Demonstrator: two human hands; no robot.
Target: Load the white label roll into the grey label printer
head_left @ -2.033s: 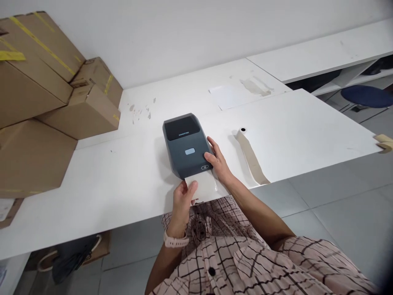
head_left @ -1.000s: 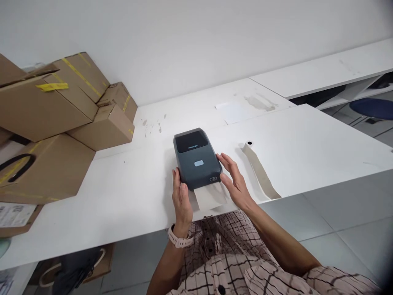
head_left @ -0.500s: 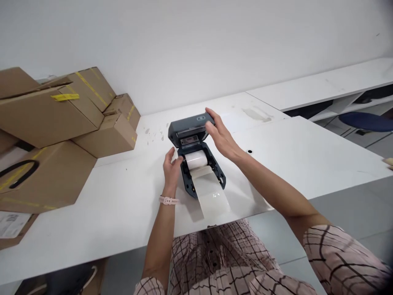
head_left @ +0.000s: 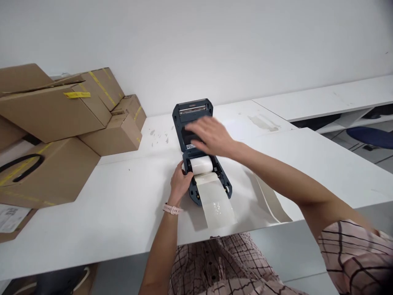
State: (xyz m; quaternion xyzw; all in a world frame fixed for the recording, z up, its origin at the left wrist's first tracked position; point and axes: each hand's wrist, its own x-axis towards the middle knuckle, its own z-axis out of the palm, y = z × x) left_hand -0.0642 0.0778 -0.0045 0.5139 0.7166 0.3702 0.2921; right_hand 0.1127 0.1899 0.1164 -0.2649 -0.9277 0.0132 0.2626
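Note:
A dark grey label printer (head_left: 227,180) lies on the white table with its lid (head_left: 176,123) raised upright at the back. Inside sits a white label roll (head_left: 201,165). From it a strip of label paper (head_left: 215,205) runs forward over the printer's front, nearly to the table edge. My left hand (head_left: 180,182) grips the left rim of the printer's base, thumb on the inner side. In front of the open lid is my right hand (head_left: 211,135), slightly blurred, its fingers stretched out and holding nothing. It hides part of the lid's inside.
Cardboard boxes (head_left: 52,172) with yellow tape are piled at the left of the table (head_left: 132,213). A curled strip of paper (head_left: 270,200) lies right of the printer by the front edge. A blue seat (head_left: 371,137) stands at the far right.
The printer's lid has swung from partly raised to fully back. My right hand has let go of it and moved in front of it. My left hand has closed on the base's left rim.

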